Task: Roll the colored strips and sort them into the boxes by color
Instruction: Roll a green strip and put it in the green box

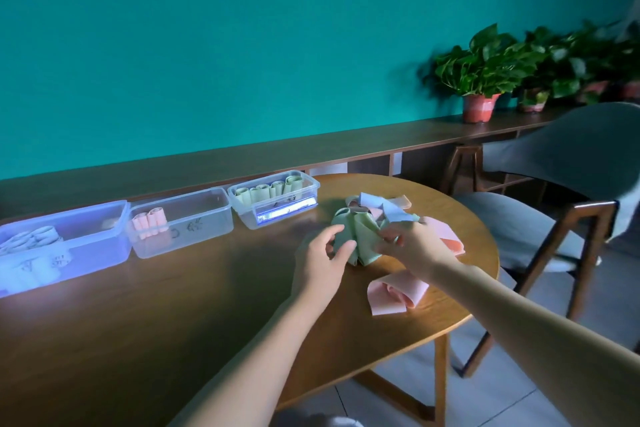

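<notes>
Hands at the strip pile near the round table's point(398, 315) far right edge: left hand point(320, 267) curled round a green strip point(360, 236), right hand point(412, 246) pinching its other side. Step in hand, judged: selecting and freeing one strip, rolling not yet begun. Next move calls for winding it tight, then dropping it in the green-roll box point(273, 199), rightmost of three along the far edge, beside the pink-roll box point(180, 222) and blue-roll box point(62, 246). Loose pink strip point(394, 291) nearer.
</notes>
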Demonstrator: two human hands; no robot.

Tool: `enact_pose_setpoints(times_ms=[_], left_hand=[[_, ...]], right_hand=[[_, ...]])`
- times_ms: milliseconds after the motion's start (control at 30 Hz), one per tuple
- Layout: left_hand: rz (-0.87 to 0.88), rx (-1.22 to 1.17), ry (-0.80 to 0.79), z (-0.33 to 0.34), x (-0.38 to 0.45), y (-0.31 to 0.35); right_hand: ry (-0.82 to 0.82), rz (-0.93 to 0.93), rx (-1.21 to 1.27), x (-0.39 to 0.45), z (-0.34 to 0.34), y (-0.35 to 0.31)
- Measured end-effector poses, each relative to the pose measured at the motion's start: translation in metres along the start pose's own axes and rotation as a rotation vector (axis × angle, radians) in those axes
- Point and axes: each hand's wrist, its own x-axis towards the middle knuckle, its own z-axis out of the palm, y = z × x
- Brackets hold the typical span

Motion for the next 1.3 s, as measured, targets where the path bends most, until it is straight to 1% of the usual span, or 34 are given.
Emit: enact_pose_setpoints(times_ms=[133, 267, 367, 433, 567, 700, 800, 867, 967, 1100, 1300], left_hand=[[0.073, 0.019, -0.060, 0.006, 0.004, 0.006], [0.149, 0.043, -0.125, -0.002, 0.019, 0.019], [0.160, 0.008, -0.160, -0.018, 0.038, 0.041], [0.216, 0.007, -0.163, -0.032, 0.048, 0.060], [0.320, 0.030, -0.182, -0.067, 0.062, 0.095], [0.285, 0.083, -0.226, -0.103, 0.073, 0.120], [0.246, 0.123, -0.226, -0.131, 0.072, 0.136], [0.214, 0.114, -0.190, -0.152, 0.067, 0.144], [0.214, 0.086, -0.111, -0.181, 0.061, 0.153], [0.183, -0.021, -0.065, -0.219, 0.049, 0.165], [0.080, -0.042, -0.051, -0.269, 0.022, 0.180]], right_hand=[[-0.012, 0.004, 0.110, -0.001, 0.000, 0.003], [0.043, -0.092, 0.179, 0.005, -0.023, -0.004], [0.068, -0.187, 0.253, 0.016, -0.046, -0.018], [0.070, -0.213, 0.339, 0.024, -0.060, -0.029], [0.060, -0.265, 0.433, 0.036, -0.087, -0.060], [0.052, -0.322, 0.473, 0.039, -0.105, -0.090], [0.051, -0.369, 0.499, 0.039, -0.116, -0.114], [0.053, -0.393, 0.496, 0.036, -0.122, -0.131], [0.071, -0.427, 0.486, 0.030, -0.128, -0.155], [0.071, -0.466, 0.501, 0.021, -0.130, -0.184], [-0.025, -0.483, 0.698, 0.006, -0.124, -0.222]])
